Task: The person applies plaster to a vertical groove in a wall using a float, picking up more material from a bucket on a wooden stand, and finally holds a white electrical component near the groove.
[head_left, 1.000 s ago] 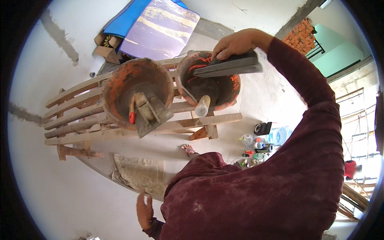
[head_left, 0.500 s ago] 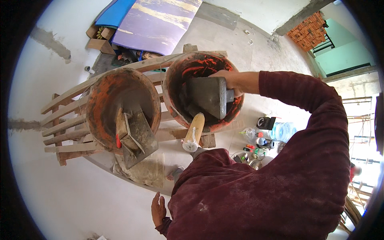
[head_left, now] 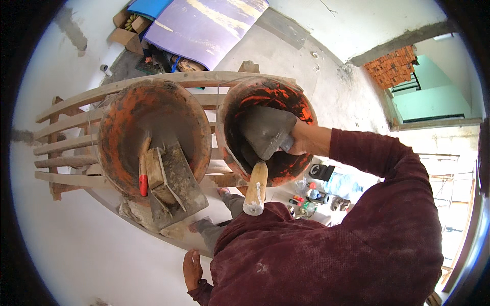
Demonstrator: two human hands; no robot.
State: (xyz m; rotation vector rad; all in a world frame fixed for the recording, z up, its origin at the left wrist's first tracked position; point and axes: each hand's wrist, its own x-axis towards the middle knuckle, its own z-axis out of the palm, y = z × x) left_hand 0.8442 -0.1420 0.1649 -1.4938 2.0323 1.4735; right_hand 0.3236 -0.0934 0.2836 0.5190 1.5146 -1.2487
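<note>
My right hand (head_left: 309,139) reaches into the right-hand orange bucket (head_left: 309,104), which is caked with grey mortar. It is closed round the short grey handle of a mortar-coated grey scoop (head_left: 266,130), whose broad face is tilted inside the bucket. A thick wooden handle (head_left: 256,187) leans out over the near rim; its lower end is hidden. Low and away from the buckets, my left hand (head_left: 192,269) hangs empty, fingers loosely bent. In the left-hand bucket (head_left: 118,117), with wet grey mortar, rest a plasterer's hawk (head_left: 185,191) and a wooden-handled tool with a red end (head_left: 143,182).
Both buckets stand on a slatted wooden rack (head_left: 69,136). Behind are a purple board (head_left: 204,33) and an open cardboard box (head_left: 127,40). Bottles and a large clear water jug (head_left: 345,185) sit on the floor at the right. Bricks (head_left: 392,67) are stacked beyond an opening.
The scoop has tilted and turned in my right hand, lying lower in the bucket. My left hand has drifted slightly left. The whole view has shifted, with the buckets lower in it.
</note>
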